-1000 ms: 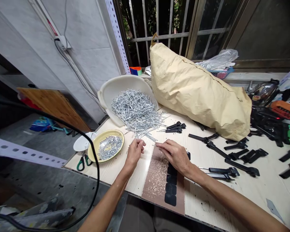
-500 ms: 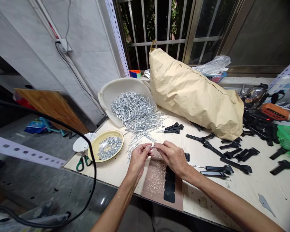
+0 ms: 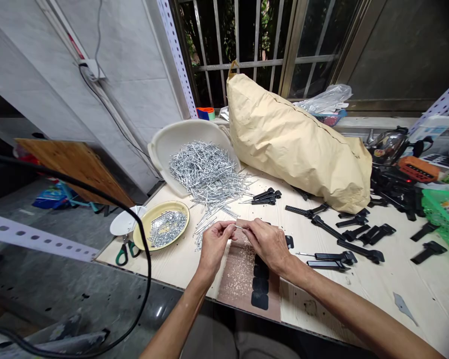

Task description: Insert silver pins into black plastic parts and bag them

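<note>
Between my two hands, above the brown board point(image 3: 234, 294), is a thin silver metal pin point(image 3: 239, 227). My left hand point(image 3: 215, 244) pinches one end of it with thumb and fingers. The fingers of my right hand point(image 3: 266, 243) are closed on the other end, and their tips are partly hidden. Black rounded pads point(image 3: 260, 300) lie in a row on the board below my right hand. A heap of similar silver pins point(image 3: 208, 172) spills from a tilted white basin point(image 3: 159, 142) behind my hands. A yellow dish point(image 3: 138, 234) at left holds small silver metal pieces point(image 3: 167, 228).
Black plastic parts point(image 3: 360, 251) are scattered over the right side of the table. A large tan sack point(image 3: 295, 139) lies at the back. Green-handled scissors point(image 3: 122, 255) stick out at the left edge. A green basket point(image 3: 439, 214) stands far right. A black cable point(image 3: 148, 259) loops across the left.
The view has shifted slightly, so the table's things appear a little further left. Both hands keep their pinch, and more of the pin now shows between them.
</note>
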The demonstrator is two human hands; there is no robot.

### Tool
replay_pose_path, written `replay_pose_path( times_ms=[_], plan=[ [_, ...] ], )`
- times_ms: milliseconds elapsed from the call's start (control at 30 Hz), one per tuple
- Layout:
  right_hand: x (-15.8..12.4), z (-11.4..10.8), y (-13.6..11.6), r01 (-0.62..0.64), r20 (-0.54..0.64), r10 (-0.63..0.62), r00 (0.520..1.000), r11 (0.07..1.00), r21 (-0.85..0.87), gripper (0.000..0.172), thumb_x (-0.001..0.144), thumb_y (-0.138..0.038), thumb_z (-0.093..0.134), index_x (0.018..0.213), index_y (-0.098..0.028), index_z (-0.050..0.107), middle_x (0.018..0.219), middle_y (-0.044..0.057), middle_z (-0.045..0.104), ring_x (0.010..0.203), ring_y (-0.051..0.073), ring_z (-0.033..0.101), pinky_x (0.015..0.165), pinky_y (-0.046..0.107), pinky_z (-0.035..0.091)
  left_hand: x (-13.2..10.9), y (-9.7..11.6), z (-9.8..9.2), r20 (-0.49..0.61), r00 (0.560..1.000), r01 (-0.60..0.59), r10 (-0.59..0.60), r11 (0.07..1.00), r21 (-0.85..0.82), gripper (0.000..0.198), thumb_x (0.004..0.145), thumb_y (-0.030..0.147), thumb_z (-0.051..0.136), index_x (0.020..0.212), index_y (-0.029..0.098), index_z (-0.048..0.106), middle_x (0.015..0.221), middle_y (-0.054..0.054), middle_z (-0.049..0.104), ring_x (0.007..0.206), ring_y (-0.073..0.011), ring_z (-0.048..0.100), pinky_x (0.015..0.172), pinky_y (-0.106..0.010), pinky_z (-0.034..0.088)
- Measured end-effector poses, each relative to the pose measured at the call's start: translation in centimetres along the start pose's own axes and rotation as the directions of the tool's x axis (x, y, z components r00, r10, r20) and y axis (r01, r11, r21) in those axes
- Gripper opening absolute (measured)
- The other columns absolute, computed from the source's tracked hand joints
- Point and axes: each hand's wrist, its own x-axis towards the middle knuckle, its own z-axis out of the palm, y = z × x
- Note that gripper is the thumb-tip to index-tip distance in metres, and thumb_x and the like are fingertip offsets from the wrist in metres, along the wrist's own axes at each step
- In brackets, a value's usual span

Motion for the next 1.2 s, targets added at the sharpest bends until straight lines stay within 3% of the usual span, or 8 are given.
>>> replay_pose_path(
  times_ms=[167,333,533,800,1000,1200],
  plan=[
    [-0.1,0.2,0.3,-0.011,0.018,0.011,1.0,1.0,0.008,0.021,0.095,-0.033,0.041,0.093,-0.023,0.059,0.081,0.0,0.058,0.067,0.012,0.054,0.053,0.025,0.025,-0.1,0.2,0.1,0.012,1.0,-0.002,0.002,0.999,0.038,0.025,0.075,0.033,0.066,0.088,0.013,0.067,0.073,-0.002,0.064,0.062,-0.0102,0.057,0.063,-0.023,0.046],
    [-0.3,0.6,0.9,0.015,0.024,-0.018,1.0,0.992,0.127,0.017,0.094,-0.029,0.043,0.097,-0.02,0.057,0.086,0.002,0.056,0.071,0.011,0.055,0.058,0.022,0.034,-0.2,0.4,0.3,0.005,0.999,0.033,-0.033,0.999,-0.012,0.025,0.073,0.032,0.068,0.087,0.012,0.068,0.072,-0.001,0.063,0.059,-0.0092,0.056,0.061,-0.022,0.045],
    [-0.7,0.4,1.2,0.01,0.047,-0.012,0.999,0.999,0.044,0.027,0.096,-0.03,0.036,0.092,-0.019,0.06,0.083,0.003,0.055,0.065,0.011,0.053,0.057,0.023,0.034,-0.1,0.1,0.6,0.012,0.999,0.044,-0.044,0.999,-0.01,0.024,0.071,0.032,0.069,0.086,0.012,0.069,0.071,-0.001,0.064,0.059,-0.0087,0.056,0.061,-0.021,0.045],
    [-1.0,0.5,1.4,-0.07,0.072,0.054,0.996,0.969,0.237,0.016,0.094,-0.029,0.042,0.092,-0.02,0.056,0.087,0.002,0.06,0.077,0.013,0.057,0.062,0.022,0.038,-0.1,0.2,0.8,0.007,1.0,0.02,-0.02,0.996,0.084,0.025,0.071,0.033,0.068,0.086,0.013,0.07,0.068,-0.001,0.065,0.06,-0.0107,0.057,0.061,-0.023,0.045],
    [-1.1,0.6,1.4,-0.049,0.077,0.04,0.996,0.993,0.112,0.024,0.095,-0.03,0.038,0.092,-0.019,0.06,0.085,0.004,0.057,0.071,0.014,0.056,0.057,0.023,0.036,-0.1,0.5,1.0,0.005,1.0,0.007,-0.007,0.994,0.106,0.024,0.071,0.034,0.067,0.084,0.014,0.07,0.069,-0.002,0.066,0.059,-0.012,0.057,0.06,-0.024,0.046],
    [-1.2,0.7,1.8,-0.077,0.072,0.056,0.996,0.933,0.351,0.015,0.093,-0.027,0.044,0.096,-0.018,0.056,0.089,0.004,0.058,0.078,0.014,0.057,0.066,0.024,0.042,0.1,0.1,0.9,0.037,0.999,-0.017,0.012,0.991,0.134,0.025,0.072,0.034,0.066,0.087,0.014,0.07,0.07,-0.001,0.066,0.06,-0.0116,0.058,0.062,-0.024,0.046]
  ],
)
